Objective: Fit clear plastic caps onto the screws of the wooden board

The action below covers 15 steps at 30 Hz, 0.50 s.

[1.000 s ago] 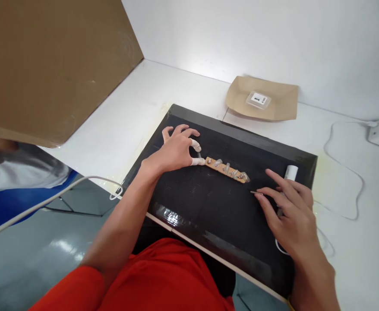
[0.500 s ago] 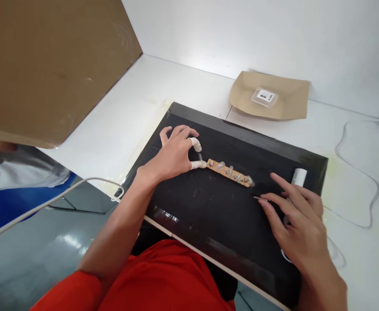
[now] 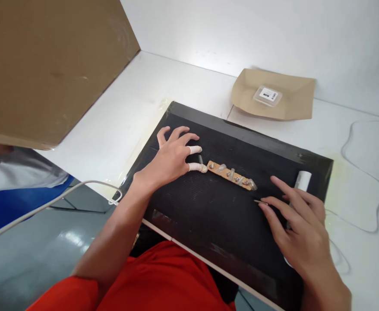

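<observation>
A narrow tan strip (image 3: pixel 231 174) carrying several small metal and clear parts lies on a black mat (image 3: pixel 209 216). My left hand (image 3: pixel 173 155) rests on the mat at the strip's left end, fingers spread, with white cots on thumb and index; the thumb tip touches the strip. A tiny grey part (image 3: pixel 200 160) stands between those two fingertips. My right hand (image 3: pixel 298 229) lies flat on the mat to the right, fingers stretched out, its fingertips on a thin small piece (image 3: pixel 259 201). A white cylinder (image 3: pixel 302 180) lies just beyond that hand.
A brown paper tray (image 3: pixel 273 95) holding a small clear packet (image 3: pixel 267 95) sits at the back of the white table (image 3: pixel 137 112). A cardboard panel (image 3: pixel 47 65) stands on the left. White cables (image 3: pixel 361 172) loop at the right; another cable (image 3: pixel 47 203) hangs off the left edge.
My left index finger has straightened away from the thumb, opening the pinch over the tiny grey part. The view has shifted slightly; my right hand has stayed in place on the mat.
</observation>
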{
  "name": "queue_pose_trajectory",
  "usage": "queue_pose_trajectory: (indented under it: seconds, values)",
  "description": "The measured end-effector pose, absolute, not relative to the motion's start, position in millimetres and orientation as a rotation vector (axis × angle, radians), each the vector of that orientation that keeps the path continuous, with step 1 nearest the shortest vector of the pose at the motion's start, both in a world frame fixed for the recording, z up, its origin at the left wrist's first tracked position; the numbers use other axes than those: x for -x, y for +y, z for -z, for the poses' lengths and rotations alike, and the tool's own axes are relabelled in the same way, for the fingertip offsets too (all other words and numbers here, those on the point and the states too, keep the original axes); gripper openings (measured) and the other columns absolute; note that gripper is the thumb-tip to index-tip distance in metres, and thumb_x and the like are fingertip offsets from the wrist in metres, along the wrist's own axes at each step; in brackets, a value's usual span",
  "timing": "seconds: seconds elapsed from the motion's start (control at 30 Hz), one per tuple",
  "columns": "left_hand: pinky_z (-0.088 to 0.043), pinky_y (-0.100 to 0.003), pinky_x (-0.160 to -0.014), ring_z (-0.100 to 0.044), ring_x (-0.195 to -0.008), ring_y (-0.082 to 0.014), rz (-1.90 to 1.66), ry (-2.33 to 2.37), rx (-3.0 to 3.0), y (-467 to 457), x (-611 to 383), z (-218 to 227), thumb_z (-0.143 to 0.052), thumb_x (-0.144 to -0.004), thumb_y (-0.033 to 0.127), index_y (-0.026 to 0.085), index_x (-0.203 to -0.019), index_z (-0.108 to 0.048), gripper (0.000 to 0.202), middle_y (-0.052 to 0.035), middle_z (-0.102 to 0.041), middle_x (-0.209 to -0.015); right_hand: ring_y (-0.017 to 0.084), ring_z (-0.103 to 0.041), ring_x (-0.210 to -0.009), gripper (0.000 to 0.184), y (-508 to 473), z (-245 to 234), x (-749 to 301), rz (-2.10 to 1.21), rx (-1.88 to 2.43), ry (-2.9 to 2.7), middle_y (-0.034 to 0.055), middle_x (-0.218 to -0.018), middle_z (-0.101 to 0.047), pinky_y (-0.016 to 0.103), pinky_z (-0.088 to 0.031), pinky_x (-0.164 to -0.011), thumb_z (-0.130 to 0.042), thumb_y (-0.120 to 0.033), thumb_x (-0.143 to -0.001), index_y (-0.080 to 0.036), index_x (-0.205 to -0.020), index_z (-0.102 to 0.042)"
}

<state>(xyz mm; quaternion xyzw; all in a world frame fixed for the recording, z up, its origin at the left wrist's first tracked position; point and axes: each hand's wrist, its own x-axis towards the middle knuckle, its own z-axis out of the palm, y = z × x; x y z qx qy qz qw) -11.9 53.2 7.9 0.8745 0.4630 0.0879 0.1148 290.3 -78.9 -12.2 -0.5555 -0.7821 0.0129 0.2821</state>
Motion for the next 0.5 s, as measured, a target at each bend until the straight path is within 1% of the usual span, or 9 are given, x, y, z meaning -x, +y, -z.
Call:
queue_pose_trajectory:
  seconds: [0.1, 0.23, 0.4, 0.5]
  values:
    - [-0.017, -0.072, -0.118, -0.043, -0.147, -0.0392, -0.267, 1.358, -2.582, 53, 10, -6, -0.078, -0.087, 0.051, 0.023, -0.107, -0.078, 0.034, -0.0116, -0.066, -0.139, 0.029, -0.063, -0.110, 0.016, -79, 12, -290, -0.032, 1.491, -2.100, 0.0158, -0.140, -0.067, 0.050, -0.052, -0.098, -0.075, -0.013, -0.089, -0.017, -0.104, -0.069]
    - [-0.015, -0.072, -0.119, -0.041, -0.148, -0.0387, -0.242, 1.363, -2.492, 54, 8, -10, -0.078, -0.089, 0.048, 0.023, -0.098, -0.078, 0.027, -0.0094, -0.065, -0.141, 0.029, -0.063, -0.110, 0.016, -79, 11, -290, -0.024, 1.489, -2.103, 0.0158, -0.139, -0.067, 0.049, -0.052, -0.099, -0.075, -0.013, -0.089, -0.017, -0.103, -0.070]
    - [-0.013, -0.071, -0.118, -0.038, -0.148, -0.0387, -0.196, 1.389, -2.338, 58, 4, -18, -0.082, -0.086, 0.046, 0.021, -0.090, -0.076, 0.026, -0.0090, -0.062, -0.143, 0.029, -0.064, -0.109, 0.018, -79, 11, -290, -0.016, 1.471, -2.103, 0.0165, -0.138, -0.067, 0.049, -0.053, -0.097, -0.076, -0.011, -0.088, -0.017, -0.104, -0.070]
    - [-0.012, -0.070, -0.118, -0.039, -0.146, -0.0384, -0.164, 1.393, -2.317, 62, 1, -20, -0.084, -0.083, 0.045, 0.020, -0.086, -0.075, 0.027, -0.0098, -0.062, -0.140, 0.029, -0.064, -0.108, 0.018, -79, 11, -290, -0.012, 1.469, -2.108, 0.0156, -0.139, -0.067, 0.049, -0.053, -0.096, -0.076, -0.011, -0.088, -0.018, -0.104, -0.069]
